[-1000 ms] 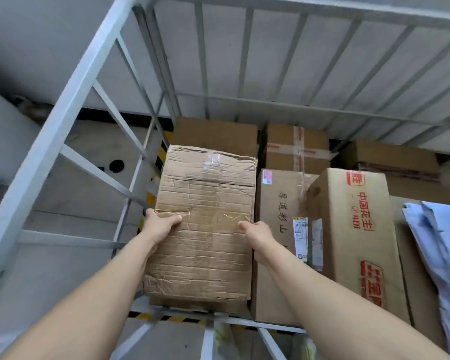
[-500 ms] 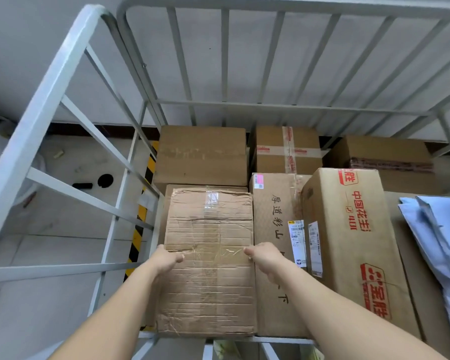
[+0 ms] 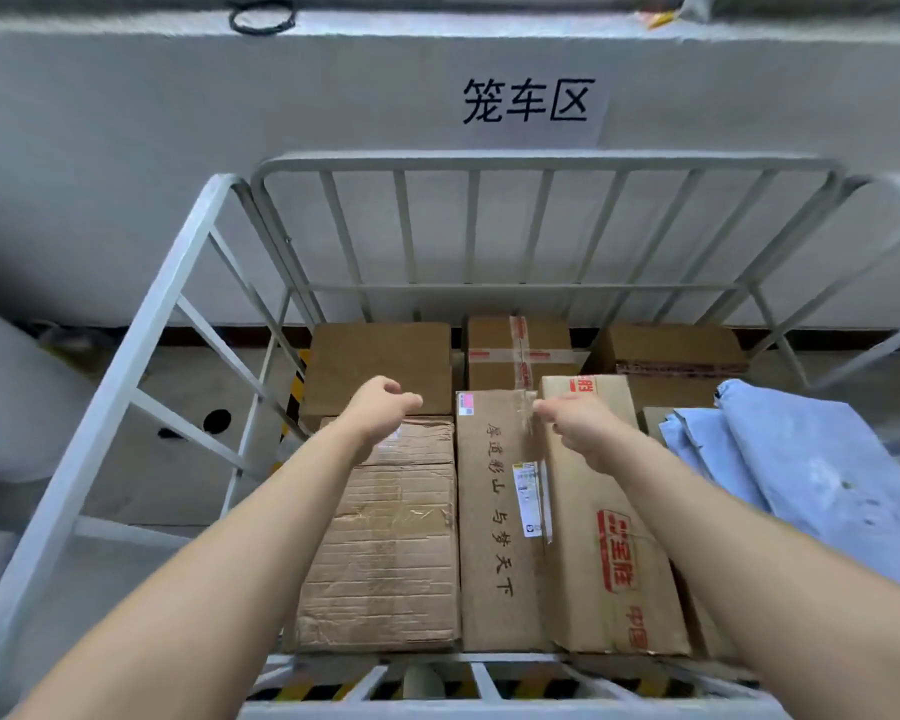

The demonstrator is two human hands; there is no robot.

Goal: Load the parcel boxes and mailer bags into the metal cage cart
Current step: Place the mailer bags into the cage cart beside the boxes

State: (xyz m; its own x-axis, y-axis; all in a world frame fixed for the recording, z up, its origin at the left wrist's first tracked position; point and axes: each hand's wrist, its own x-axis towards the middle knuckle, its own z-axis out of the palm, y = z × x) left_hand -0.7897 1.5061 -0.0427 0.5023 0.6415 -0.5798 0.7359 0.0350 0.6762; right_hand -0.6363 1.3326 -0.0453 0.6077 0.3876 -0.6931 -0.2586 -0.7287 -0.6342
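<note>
A crumpled, taped cardboard box (image 3: 385, 543) lies flat at the front left of the grey metal cage cart (image 3: 541, 163). My left hand (image 3: 380, 410) hovers above its far end, fingers loosely curled, holding nothing. My right hand (image 3: 572, 423) hangs over the neighbouring boxes, also empty with loosely curled fingers. Beside the crumpled box lies a long box with black handwriting (image 3: 500, 517), then a box with red print (image 3: 609, 537). Three more brown boxes (image 3: 380, 366) fill the back row. Blue-grey mailer bags (image 3: 811, 459) are stacked at the right.
The cart's barred sides rise on the left (image 3: 141, 350), back and right. A white wall with a black-lettered paper sign (image 3: 528, 103) stands behind it. Yellow-black floor tape (image 3: 294, 392) shows under the cart. Grey floor lies to the left.
Both hands let go of the crumpled box, which now rests flat in the cart's front left. The hands lifted up and forward. The view tilted upward, showing the wall sign.
</note>
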